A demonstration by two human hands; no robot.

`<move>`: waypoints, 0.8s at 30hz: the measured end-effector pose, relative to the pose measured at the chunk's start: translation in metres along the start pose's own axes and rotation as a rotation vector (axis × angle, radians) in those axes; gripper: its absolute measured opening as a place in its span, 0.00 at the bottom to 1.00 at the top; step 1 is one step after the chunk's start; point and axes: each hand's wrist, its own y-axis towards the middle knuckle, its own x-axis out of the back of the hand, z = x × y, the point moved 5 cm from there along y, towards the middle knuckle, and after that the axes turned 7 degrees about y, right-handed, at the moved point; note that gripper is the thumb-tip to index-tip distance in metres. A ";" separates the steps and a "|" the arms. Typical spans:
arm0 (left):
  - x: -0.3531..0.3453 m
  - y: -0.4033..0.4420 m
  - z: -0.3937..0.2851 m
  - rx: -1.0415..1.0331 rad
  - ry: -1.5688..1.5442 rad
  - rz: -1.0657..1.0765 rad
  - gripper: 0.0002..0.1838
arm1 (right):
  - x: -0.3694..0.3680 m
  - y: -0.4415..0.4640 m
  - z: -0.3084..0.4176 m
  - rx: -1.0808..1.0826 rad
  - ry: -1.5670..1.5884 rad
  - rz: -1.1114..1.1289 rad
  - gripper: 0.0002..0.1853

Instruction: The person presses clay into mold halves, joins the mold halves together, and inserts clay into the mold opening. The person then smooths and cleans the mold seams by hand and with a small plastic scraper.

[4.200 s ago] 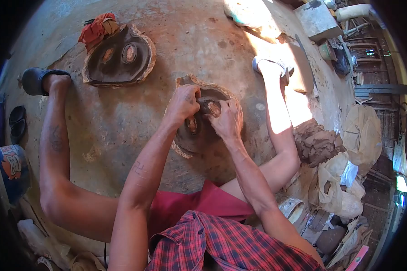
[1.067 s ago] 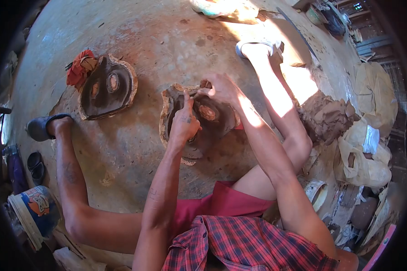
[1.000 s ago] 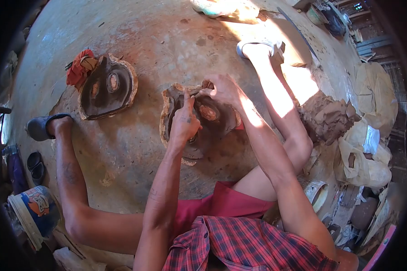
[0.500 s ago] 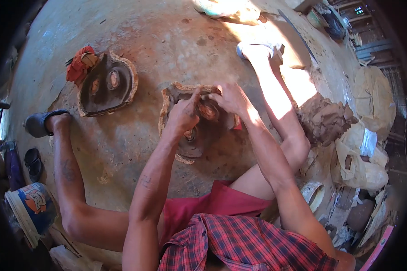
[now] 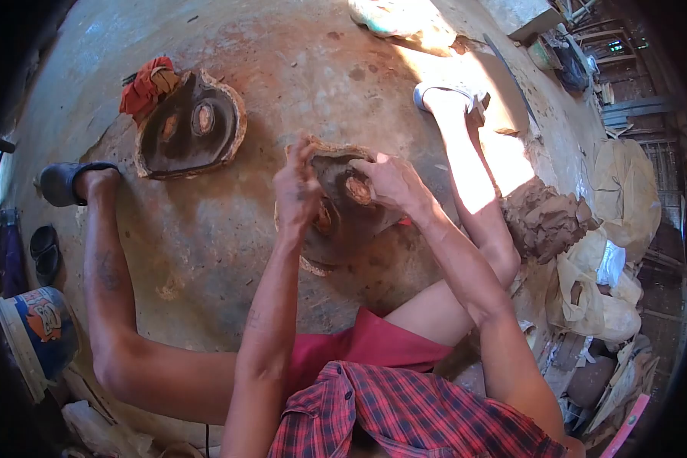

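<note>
Between my outstretched legs, a rough-edged mold (image 5: 343, 230) lies on the floor, lined with dark clay and showing two oval openings. My left hand (image 5: 298, 185) is at its upper left edge, fingers bent; whether it holds anything is hidden. My right hand (image 5: 393, 182) is over the upper right of the mold, fingers curled near the right oval, and what they may pinch cannot be made out. A second clay-lined mold (image 5: 187, 145) of like shape lies farther left, with a red and brown cloth (image 5: 146, 88) against its upper left edge.
A heap of clay (image 5: 546, 219) sits beyond my right knee, by plastic bags (image 5: 588, 305). At the lower left stands a bucket (image 5: 42, 336), with dark sandals (image 5: 46, 254) above it. A pale bundle (image 5: 404, 23) and a grey block (image 5: 519, 17) are at the top.
My left hand has moved to the mold's upper left edge, its pointing finger now bent. My right hand has shifted from the upper edge toward the right oval. The view has shifted slightly.
</note>
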 end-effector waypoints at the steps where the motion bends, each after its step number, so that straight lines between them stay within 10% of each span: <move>1: 0.002 -0.004 0.008 0.007 -0.005 -0.004 0.35 | -0.005 0.003 -0.001 0.042 -0.034 0.025 0.24; 5: 0.034 -0.035 0.041 0.240 -0.054 -0.313 0.32 | -0.024 0.012 -0.016 0.085 -0.018 0.031 0.24; 11: 0.032 -0.048 0.053 0.013 0.235 -0.477 0.30 | -0.024 0.011 -0.019 0.158 -0.093 0.042 0.26; 18: 0.026 -0.035 0.078 0.187 -0.190 -0.088 0.27 | -0.015 0.020 -0.024 0.096 -0.132 0.287 0.28; 24: 0.023 -0.035 0.085 0.180 -0.279 -0.040 0.27 | -0.006 0.009 -0.025 0.226 -0.238 0.033 0.24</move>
